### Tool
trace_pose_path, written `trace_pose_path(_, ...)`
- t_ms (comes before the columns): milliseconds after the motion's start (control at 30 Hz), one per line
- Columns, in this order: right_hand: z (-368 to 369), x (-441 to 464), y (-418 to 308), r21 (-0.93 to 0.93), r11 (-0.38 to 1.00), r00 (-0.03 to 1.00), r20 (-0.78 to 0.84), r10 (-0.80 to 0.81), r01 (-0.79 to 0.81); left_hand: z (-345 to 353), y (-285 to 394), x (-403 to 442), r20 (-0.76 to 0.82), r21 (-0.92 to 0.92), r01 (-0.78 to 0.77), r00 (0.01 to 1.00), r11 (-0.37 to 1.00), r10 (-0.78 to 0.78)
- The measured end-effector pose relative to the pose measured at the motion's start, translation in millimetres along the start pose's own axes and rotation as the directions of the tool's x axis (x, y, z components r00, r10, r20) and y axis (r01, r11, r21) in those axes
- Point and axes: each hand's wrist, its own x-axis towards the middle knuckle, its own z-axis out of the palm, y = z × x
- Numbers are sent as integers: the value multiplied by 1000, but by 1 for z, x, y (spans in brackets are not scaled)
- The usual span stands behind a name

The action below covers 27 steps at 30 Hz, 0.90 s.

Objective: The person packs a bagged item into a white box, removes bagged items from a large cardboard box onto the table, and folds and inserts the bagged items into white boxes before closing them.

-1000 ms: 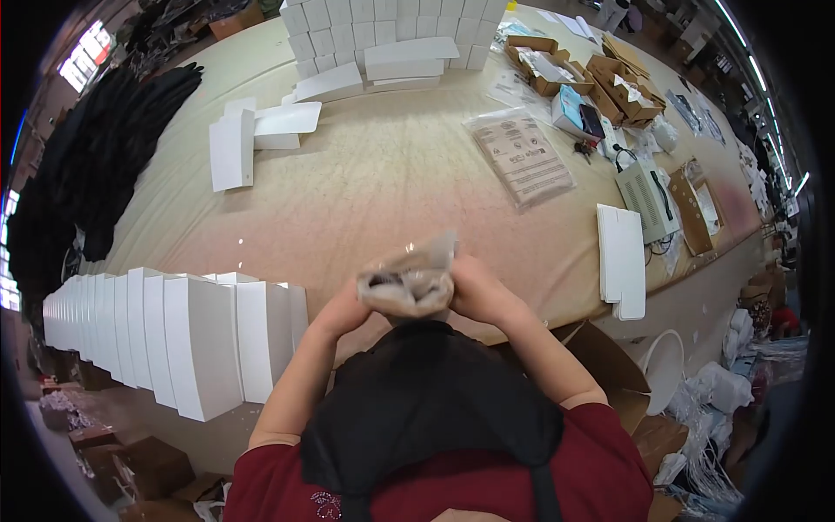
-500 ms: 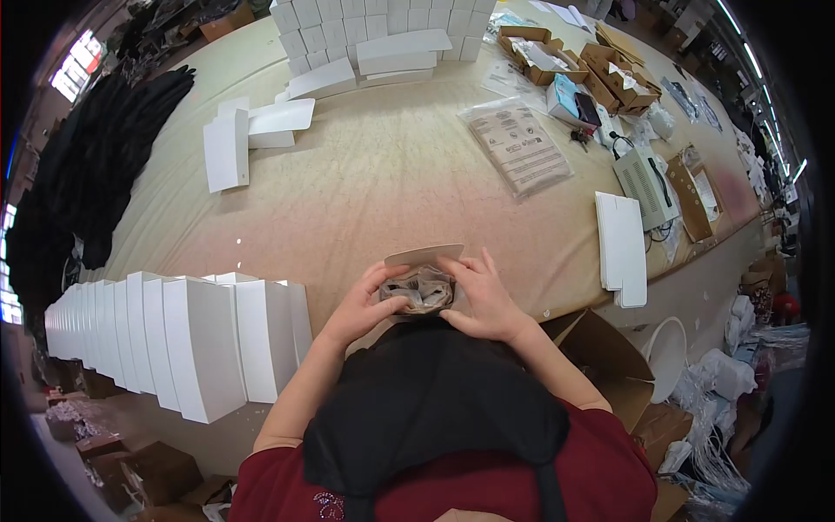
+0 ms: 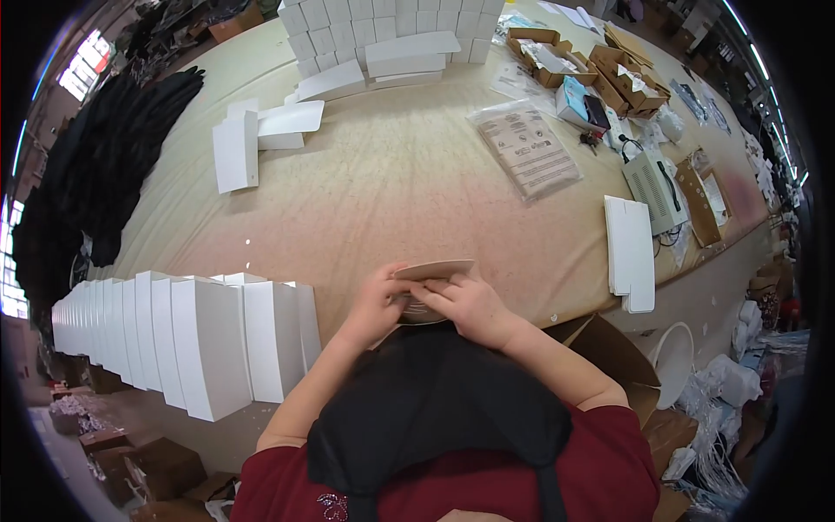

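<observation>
A small open box (image 3: 424,318) stands upright at the table's front edge, close to my black apron. Its pale lid flap (image 3: 435,270) leans over the opening. My left hand (image 3: 377,304) is closed around the box's left side, fingers up by the flap. From the right, my right hand (image 3: 477,306) grips the box, with its fingers reaching across the opening under the flap. The contents are mostly hidden by my fingers and the flap.
To the left stands a long row of white boxes (image 3: 213,344). Stacked white boxes (image 3: 383,30) line the back. A plastic-wrapped packet (image 3: 528,150), flat white cartons (image 3: 628,252) and a grey device (image 3: 651,190) lie right. Black fabric (image 3: 104,157) is heaped far left.
My right hand has moved left and inward over the box opening. The flap has tilted further over, and the crumpled clear wrapping seen inside earlier is now mostly covered.
</observation>
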Motion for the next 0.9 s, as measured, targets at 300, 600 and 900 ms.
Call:
trace_pose_path(300,7,3,0,-139,988,980,197,-34,62,14,-3,-5,78,-723,204,973,660,-215)
trace_pose_path(600,12,-37,23,751,508,662,-128,739,-422,37,-24,-4,-76,-663,123,970,739,-230)
trace_pose_path(900,62,-38,15,923,45,697,255,671,-381,41,-28,-3,-126,-730,99,953,676,-275)
